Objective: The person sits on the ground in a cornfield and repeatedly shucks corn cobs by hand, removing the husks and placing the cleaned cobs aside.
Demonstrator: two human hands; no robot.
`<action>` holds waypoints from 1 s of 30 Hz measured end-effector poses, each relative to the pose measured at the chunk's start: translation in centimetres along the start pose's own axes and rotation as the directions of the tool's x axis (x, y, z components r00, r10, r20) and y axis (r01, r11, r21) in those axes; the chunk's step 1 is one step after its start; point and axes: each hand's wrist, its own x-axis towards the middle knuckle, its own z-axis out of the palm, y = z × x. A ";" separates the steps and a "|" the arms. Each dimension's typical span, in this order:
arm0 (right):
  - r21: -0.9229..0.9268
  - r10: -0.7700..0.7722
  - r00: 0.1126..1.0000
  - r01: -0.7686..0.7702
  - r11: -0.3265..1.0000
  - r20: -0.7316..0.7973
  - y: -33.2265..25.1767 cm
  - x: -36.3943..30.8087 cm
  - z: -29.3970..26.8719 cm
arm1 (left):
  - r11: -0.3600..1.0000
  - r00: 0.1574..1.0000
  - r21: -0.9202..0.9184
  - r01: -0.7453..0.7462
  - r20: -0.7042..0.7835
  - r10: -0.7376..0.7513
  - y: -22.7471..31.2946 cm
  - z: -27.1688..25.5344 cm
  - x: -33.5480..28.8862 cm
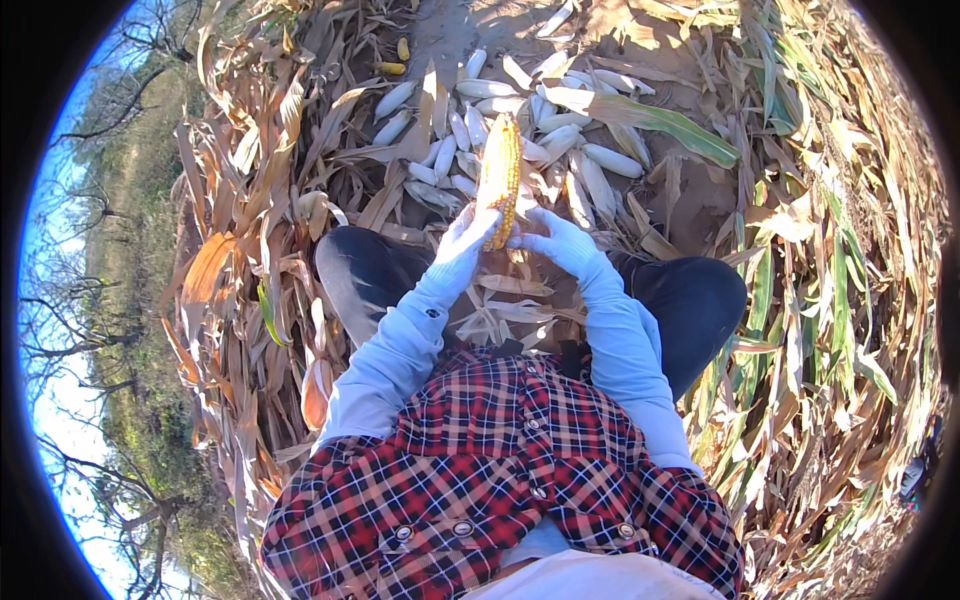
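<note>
A yellow ear of corn (pixel 508 180) stands tilted upward in front of me, its kernels bare on the right side and a pale strip along the left. My left hand (pixel 462 243), in a pale glove, is closed around its lower left side. From the right, my gloved right hand (pixel 562 243) grips near the base, thumb against the kernels; its fingertips are partly hidden. Just beyond both hands lies a loose pile of white ears of corn (pixel 494 105) on the ground, some with bits of husk on them.
Dry corn stalks and husks (pixel 270 190) are heaped on the left, with more stalks (pixel 850 300) on the right. A long green-edged leaf (pixel 650 120) crosses the pile. Two small yellow cobs (pixel 391 68) lie at the far left. My bent knees (pixel 690 310) flank my forearms.
</note>
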 end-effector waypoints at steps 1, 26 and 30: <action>0.476 0.026 0.999 -0.037 0.879 0.030 -1.4 0.2 0.6 | 1.000 0.999 -0.015 -0.023 -0.026 0.023 -0.1 0.6 0.2; 0.998 0.170 0.985 -0.024 0.060 0.014 -4.4 0.0 -0.1 | 0.003 0.997 0.999 0.044 -0.044 0.059 -2.1 -6.3 5.7; 0.994 0.249 0.966 0.048 0.094 -0.070 -3.7 0.6 0.9 | 0.768 0.997 0.639 0.041 0.024 -0.073 -3.4 -3.7 3.8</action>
